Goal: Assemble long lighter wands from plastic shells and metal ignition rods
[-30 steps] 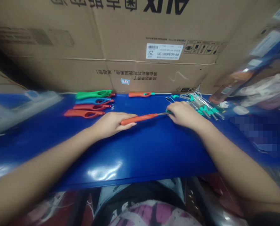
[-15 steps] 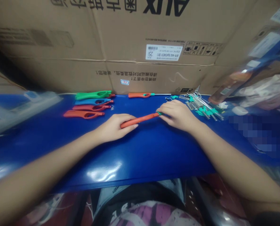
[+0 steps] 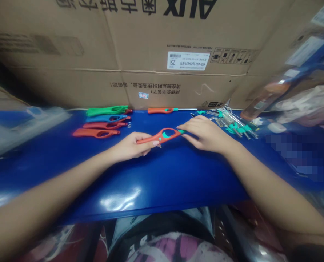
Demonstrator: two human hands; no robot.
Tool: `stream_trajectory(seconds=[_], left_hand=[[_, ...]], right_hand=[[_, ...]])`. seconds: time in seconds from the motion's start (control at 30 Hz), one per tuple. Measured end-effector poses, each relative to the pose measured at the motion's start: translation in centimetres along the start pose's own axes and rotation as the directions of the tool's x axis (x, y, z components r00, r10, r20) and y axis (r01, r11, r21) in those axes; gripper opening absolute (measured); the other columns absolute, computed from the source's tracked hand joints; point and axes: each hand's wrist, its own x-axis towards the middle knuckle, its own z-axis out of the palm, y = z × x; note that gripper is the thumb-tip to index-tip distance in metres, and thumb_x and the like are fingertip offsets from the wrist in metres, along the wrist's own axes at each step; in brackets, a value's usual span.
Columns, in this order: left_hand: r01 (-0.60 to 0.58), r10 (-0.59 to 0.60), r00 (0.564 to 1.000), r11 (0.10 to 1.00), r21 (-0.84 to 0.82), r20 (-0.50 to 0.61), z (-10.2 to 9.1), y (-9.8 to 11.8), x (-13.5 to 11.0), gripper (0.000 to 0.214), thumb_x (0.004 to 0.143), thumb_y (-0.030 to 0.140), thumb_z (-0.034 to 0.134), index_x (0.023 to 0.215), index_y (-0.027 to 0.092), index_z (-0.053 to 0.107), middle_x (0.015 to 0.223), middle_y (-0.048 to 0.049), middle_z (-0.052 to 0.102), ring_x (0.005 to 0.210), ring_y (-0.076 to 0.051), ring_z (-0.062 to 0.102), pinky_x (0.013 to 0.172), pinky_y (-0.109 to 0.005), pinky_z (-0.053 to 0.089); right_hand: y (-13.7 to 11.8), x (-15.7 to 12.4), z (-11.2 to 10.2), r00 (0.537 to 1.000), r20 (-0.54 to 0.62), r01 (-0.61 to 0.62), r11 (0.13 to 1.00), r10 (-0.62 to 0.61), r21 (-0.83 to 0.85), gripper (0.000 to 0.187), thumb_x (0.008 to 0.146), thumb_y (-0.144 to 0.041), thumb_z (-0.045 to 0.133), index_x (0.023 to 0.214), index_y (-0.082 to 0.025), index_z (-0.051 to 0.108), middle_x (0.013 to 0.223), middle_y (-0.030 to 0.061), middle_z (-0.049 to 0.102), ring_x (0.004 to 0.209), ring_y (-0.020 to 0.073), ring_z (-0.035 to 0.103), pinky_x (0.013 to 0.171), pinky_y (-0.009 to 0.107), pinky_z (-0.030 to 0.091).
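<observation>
My left hand [image 3: 130, 145] grips the near end of an orange lighter handle [image 3: 159, 136] just above the blue table [image 3: 162, 174]. A teal trigger shows in the handle's open loop. My right hand [image 3: 205, 133] pinches the handle's far end, where a teal-tipped piece is pressed in. The handle now lies flat side up between both hands.
Several handles, green, blue and red [image 3: 104, 122], lie in a row at the back left. One assembled orange lighter [image 3: 164, 110] rests by the big cardboard box [image 3: 162, 51]. A heap of teal-tipped metal rods [image 3: 232, 122] sits to the right. Plastic bags lie at both sides.
My right hand slid left along the rod until the rod went into the handle. The handle has turned from edge-on to flat, showing its loop and teal trigger.
</observation>
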Motion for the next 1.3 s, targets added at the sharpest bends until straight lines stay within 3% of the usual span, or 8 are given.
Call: stream_trajectory(seconds=[0.3,0.57,0.67,0.77,0.83,0.93,1.07,1.3], left_hand=[[0.092,-0.048,0.977,0.974,-0.208,0.209,-0.3,-0.1,-0.3,0.045,0.094,0.057,0.061,0.101,0.014,0.073,0.048,0.0064,0.038,0.037,-0.006,0.029,0.034,-0.019,0.018],[0.147,-0.073,0.956,0.957,-0.251,0.284,-0.6,-0.1,-0.5,0.042,0.095,0.057,0.060,0.099,0.016,0.070,0.049,0.0070,0.036,0.038,-0.007,0.024,0.035,-0.020,0.017],[0.107,-0.064,0.956,0.985,-0.136,0.287,-0.6,0.0,-0.5,0.045,0.096,0.059,0.056,0.102,0.016,0.068,0.051,0.0073,0.036,0.039,-0.008,0.026,0.036,-0.021,0.020],[-0.082,0.058,0.988,0.983,0.164,0.143,-0.1,0.1,-0.6,0.044,0.096,0.059,0.056,0.100,0.016,0.067,0.060,0.0048,0.046,0.049,-0.009,0.039,0.046,-0.022,0.032],[-0.198,0.195,0.980,0.896,0.397,0.048,0.3,0.3,-0.6,0.042,0.098,0.056,0.055,0.096,0.016,0.067,0.068,0.0029,0.053,0.059,-0.011,0.048,0.055,-0.023,0.037],[-0.254,0.301,0.953,0.752,0.609,0.027,0.7,0.3,-0.6,0.040,0.102,0.053,0.048,0.105,0.017,0.065,0.086,-0.0014,0.065,0.076,-0.017,0.060,0.068,-0.027,0.043],[-0.272,0.360,0.932,0.644,0.715,0.030,0.5,0.1,-0.6,0.041,0.104,0.052,0.046,0.123,0.019,0.059,0.111,-0.0080,0.066,0.097,-0.024,0.064,0.084,-0.034,0.048],[-0.296,0.511,0.858,0.570,0.766,-0.049,0.0,0.2,-0.7,0.034,0.102,0.044,0.053,0.121,0.016,0.057,0.108,-0.0090,0.058,0.092,-0.022,0.060,0.083,-0.034,0.048]], right_hand=[[-0.6,0.0,0.6,0.993,0.068,0.095,0.995,-0.095,0.001,0.028,0.104,-0.020,0.042,0.105,-0.014,0.069,0.095,0.0140,0.073,0.086,0.0222,0.063,0.081,0.037,0.046],[-1.1,0.0,0.0,0.986,-0.054,0.153,0.982,-0.160,-0.107,0.033,0.106,-0.020,0.037,0.109,-0.011,0.068,0.094,0.0150,0.074,0.082,0.0222,0.061,0.077,0.037,0.046],[-1.1,-0.1,0.0,0.982,-0.077,0.162,0.978,-0.173,-0.134,0.032,0.105,-0.017,0.037,0.111,-0.010,0.068,0.096,0.0154,0.075,0.083,0.0222,0.061,0.076,0.037,0.046],[-0.8,0.0,0.3,0.989,-0.060,0.126,0.982,-0.136,-0.142,0.032,0.106,-0.019,0.037,0.110,-0.011,0.068,0.097,0.0146,0.075,0.085,0.0222,0.061,0.076,0.037,0.046],[-0.7,0.1,0.5,0.995,-0.045,0.087,0.988,-0.093,-0.127,0.031,0.106,-0.021,0.039,0.107,-0.012,0.068,0.096,0.0145,0.073,0.085,0.0225,0.062,0.076,0.036,0.047],[-0.4,0.1,0.7,0.998,-0.035,0.047,0.996,-0.050,-0.069,0.027,0.104,-0.021,0.042,0.104,-0.012,0.068,0.094,0.0144,0.071,0.087,0.0233,0.062,0.077,0.035,0.050],[-0.1,0.0,0.7,0.999,-0.048,0.026,0.999,-0.025,0.027,0.022,0.103,-0.024,0.048,0.105,-0.012,0.066,0.096,0.0140,0.070,0.090,0.0249,0.064,0.080,0.037,0.054],[0.4,-0.1,0.6,0.997,-0.078,0.029,0.996,-0.022,0.087,0.021,0.103,-0.027,0.051,0.106,-0.014,0.067,0.099,0.0133,0.073,0.092,0.0243,0.067,0.083,0.038,0.055]])
